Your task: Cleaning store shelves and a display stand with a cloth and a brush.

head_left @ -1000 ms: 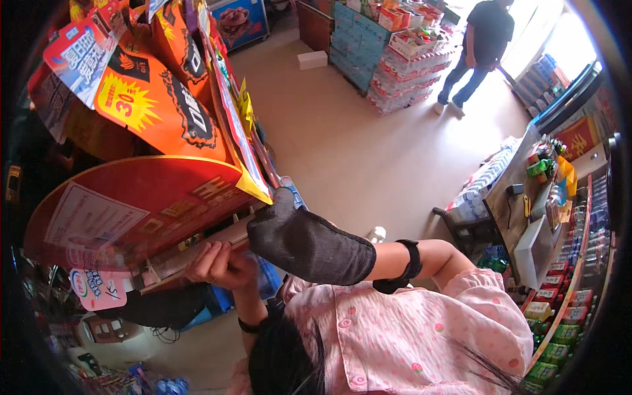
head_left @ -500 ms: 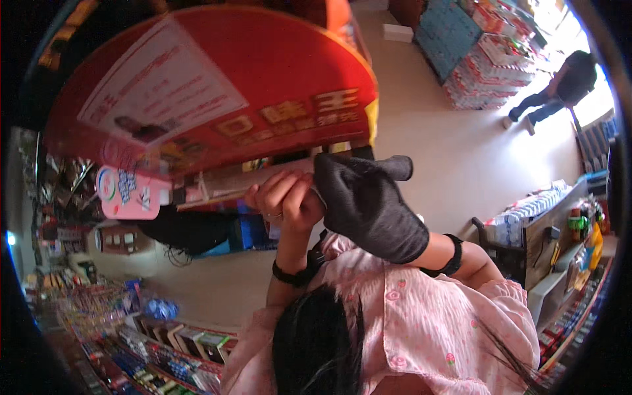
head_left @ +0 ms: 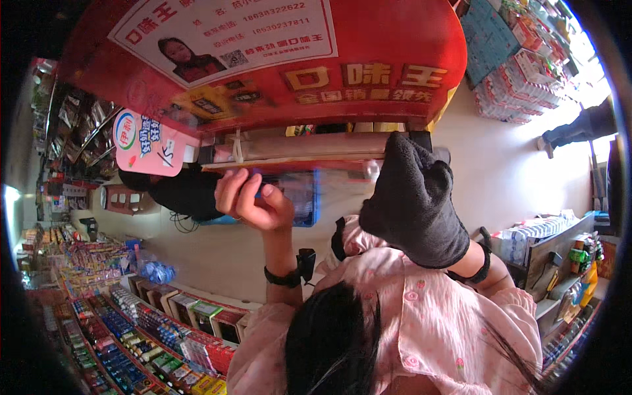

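My left hand (head_left: 253, 201) is bare, with a dark band on its wrist. Its fingers are loosely curled, the thumb stands apart from them, and nothing shows clearly in it. It is just below the front edge of a shelf (head_left: 303, 149) under a large red sign (head_left: 388, 39). My right hand (head_left: 415, 204) wears a dark knit glove and is closed, level with the shelf's right end. A dark rounded end (head_left: 442, 155) sticks out beside the glove; whether it is part of the glove or a held thing, I cannot tell.
A pink sign card (head_left: 148, 148) hangs at the shelf's left. Beneath the shelf are a blue crate (head_left: 317, 197) and a black shape (head_left: 184, 192). Packed goods racks (head_left: 131, 342) fill the lower left. Stacked cartons (head_left: 513, 85) and a person's legs (head_left: 579, 128) are far right.
My hands, together half a second ago, have parted. The left has moved left and the right slightly right. The red sign and shelf now appear higher and further right in view.
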